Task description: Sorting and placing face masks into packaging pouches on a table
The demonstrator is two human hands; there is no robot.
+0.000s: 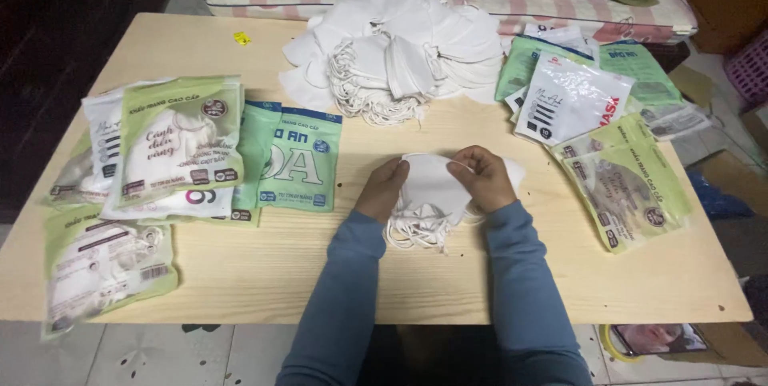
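Both hands are closed on a small stack of white face masks (432,186) at the middle of the pale wooden tabletop (264,274), near its front edge. The left hand (382,188) pinches the stack's left side, the right hand (482,176) grips its upper right corner, and the white ear loops (418,231) spill loose onto the wood below the hands. Just beyond them lies a big heap of loose white masks (400,54) with tangled loops. To the left sit filled green-and-white mask packets (180,142), some overlapping, and one more packet (100,270) near the front left corner. To the right lies a spread of flat packets (624,186), green and white. A small yellow scrap (242,37) rests near the far edge. Both sleeves are blue-grey.
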